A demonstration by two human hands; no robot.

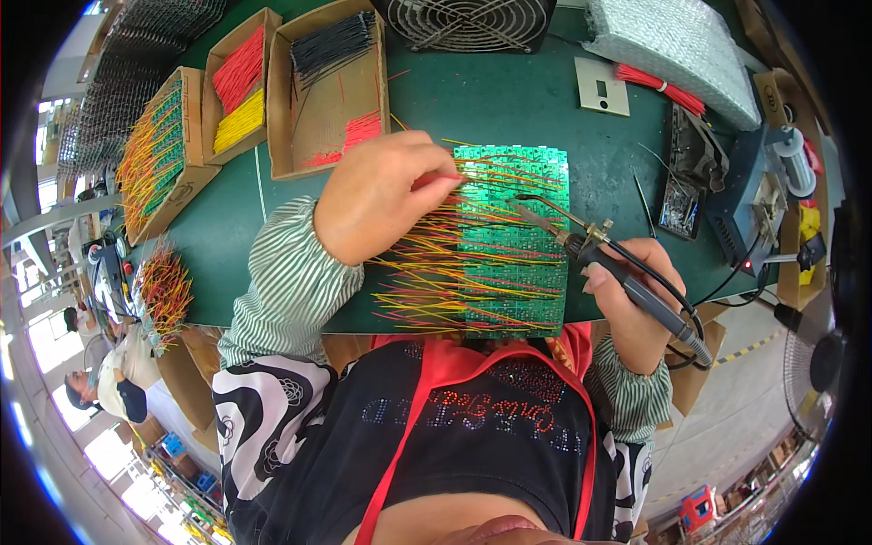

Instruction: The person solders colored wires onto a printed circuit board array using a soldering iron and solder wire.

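Observation:
A panel of green circuit boards (536,236) lies on the bench in front of me. Rows of thin red and yellow wires (418,259) run across it and stick out past its left side. My left hand (386,195) is over the upper left edge of the panel, thumb and finger pinched on a thin wire, mostly hidden by the fingers. In my right hand (636,300) is a soldering iron (627,286) with a thin feed tube clamped along it. Its tip points left, over the upper middle of the boards.
Cardboard boxes of red and yellow wires (241,82) and black wires (331,45) stand at the back left. A box of wired boards (159,150) sits farther left. A fan (468,23) is at the back; bubble wrap (672,45) and a soldering station (749,200) are right.

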